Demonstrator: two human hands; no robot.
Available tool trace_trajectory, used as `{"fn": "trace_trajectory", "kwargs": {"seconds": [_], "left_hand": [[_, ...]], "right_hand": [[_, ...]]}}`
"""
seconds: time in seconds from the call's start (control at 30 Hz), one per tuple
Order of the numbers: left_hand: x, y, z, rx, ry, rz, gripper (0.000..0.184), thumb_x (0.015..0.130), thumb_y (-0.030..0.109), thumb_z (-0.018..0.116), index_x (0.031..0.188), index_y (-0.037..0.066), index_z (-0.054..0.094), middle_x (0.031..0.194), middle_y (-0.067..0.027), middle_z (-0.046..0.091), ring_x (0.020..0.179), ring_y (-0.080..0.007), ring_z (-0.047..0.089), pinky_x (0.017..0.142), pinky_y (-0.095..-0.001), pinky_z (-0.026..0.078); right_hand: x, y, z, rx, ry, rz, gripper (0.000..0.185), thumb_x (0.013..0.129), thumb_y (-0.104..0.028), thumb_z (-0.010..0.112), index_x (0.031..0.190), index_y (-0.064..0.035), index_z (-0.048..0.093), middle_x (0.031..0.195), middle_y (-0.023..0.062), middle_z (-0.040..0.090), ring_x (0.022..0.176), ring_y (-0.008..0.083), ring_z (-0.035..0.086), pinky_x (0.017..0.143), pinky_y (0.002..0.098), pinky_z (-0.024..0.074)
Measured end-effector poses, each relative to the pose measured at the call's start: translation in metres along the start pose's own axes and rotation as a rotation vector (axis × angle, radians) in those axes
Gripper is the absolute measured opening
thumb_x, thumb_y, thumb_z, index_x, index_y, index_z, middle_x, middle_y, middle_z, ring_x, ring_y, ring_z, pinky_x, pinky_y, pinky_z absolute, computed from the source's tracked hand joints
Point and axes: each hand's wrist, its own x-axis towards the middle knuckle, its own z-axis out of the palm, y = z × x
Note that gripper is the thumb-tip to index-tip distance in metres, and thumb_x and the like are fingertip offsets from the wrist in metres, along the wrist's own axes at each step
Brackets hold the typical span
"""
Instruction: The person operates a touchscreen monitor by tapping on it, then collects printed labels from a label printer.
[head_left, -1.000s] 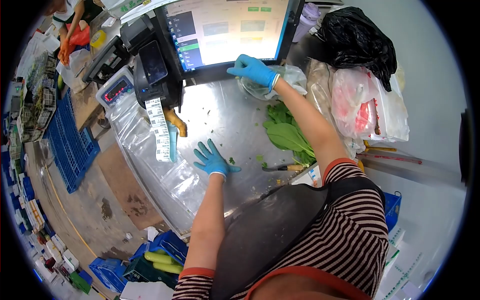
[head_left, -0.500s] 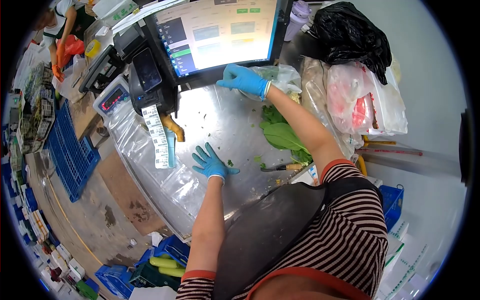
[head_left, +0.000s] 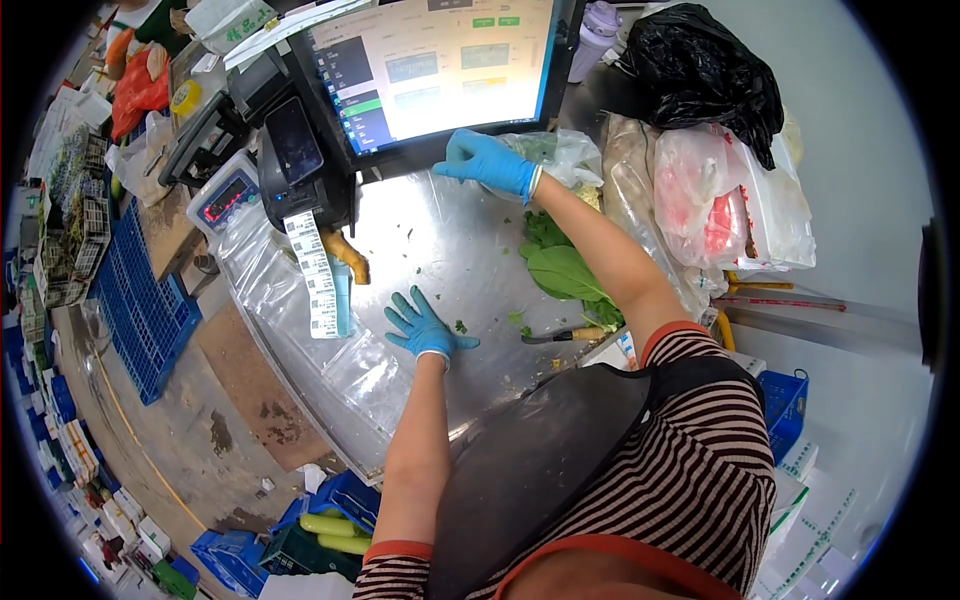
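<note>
My left hand (head_left: 424, 327), in a blue glove, lies flat on the metal table (head_left: 400, 220) with its fingers spread. The gloved right hand (head_left: 487, 164) is curled just below the lit monitor (head_left: 440, 70); what its fingers hold, if anything, is hidden. Beside it is a clear plastic bag (head_left: 570, 155). Green leaves (head_left: 562, 272) lie under my right forearm, near a knife with a wooden handle (head_left: 585, 334). A label strip (head_left: 315, 275) hangs from the black printer (head_left: 292, 150), next to a piece of ginger (head_left: 346, 255).
Clear plastic sheets (head_left: 370, 370) cover the table's left side. At the right are a black bag (head_left: 705, 75) and a white bag (head_left: 700, 195). A scale display (head_left: 228, 198) stands at the left. Another person's hand (head_left: 120, 45) is near a red bag (head_left: 138, 92).
The whole view has shifted slightly since the first frame. My left hand stays in place on the table, and the right keeps its curl. At upper left, the other person's hands have moved up.
</note>
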Motion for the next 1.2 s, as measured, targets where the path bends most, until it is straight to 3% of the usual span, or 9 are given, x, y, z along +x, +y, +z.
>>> {"fn": "trace_trajectory", "kwargs": {"seconds": [0.27,0.37,0.87,1.2], "left_hand": [[-0.002,0.0,-0.002,-0.004,0.003,0.003,0.172,0.037,0.068,0.094,0.163,0.013,-0.009,0.168,-0.0235,-0.014,0.154,-0.0493,-0.012,0.114,-0.0749,0.003],[-0.002,0.0,-0.002,-0.004,0.007,0.004,0.172,0.037,0.068,0.094,0.163,0.013,-0.008,0.168,-0.0236,-0.014,0.154,-0.0493,-0.012,0.114,-0.0748,0.003],[-0.004,0.001,-0.004,-0.001,-0.001,-0.006,0.171,0.037,0.072,0.092,0.164,0.016,-0.007,0.169,-0.0238,-0.014,0.154,-0.0479,-0.013,0.116,-0.0736,0.003],[-0.002,0.0,-0.001,-0.002,0.003,-0.002,0.172,0.035,0.072,0.092,0.164,0.015,-0.007,0.168,-0.0252,-0.014,0.154,-0.0489,-0.014,0.115,-0.0747,0.003]], "right_hand": [[0.0,-0.011,0.0,0.048,0.008,0.036,0.038,0.087,-0.04,0.08,0.08,-0.0088,0.059,0.079,0.0047,0.06,0.072,0.0142,0.056,0.072,0.0303,0.0503],[0.001,-0.033,-0.007,0.103,0.022,0.036,0.03,0.091,-0.027,0.078,0.082,-0.0087,0.057,0.077,0.0001,0.058,0.071,0.009,0.054,0.069,0.0259,0.0483],[0.088,-0.041,-0.05,-0.256,0.14,-0.16,0.039,0.091,-0.041,0.077,0.084,-0.0072,0.059,0.075,0.0026,0.063,0.073,0.0114,0.061,0.074,0.028,0.0506],[0.063,-0.049,-0.038,-0.192,0.098,-0.065,0.038,0.09,-0.039,0.079,0.083,-0.0074,0.059,0.073,-0.0002,0.059,0.073,0.0094,0.059,0.073,0.0258,0.0492]]}}
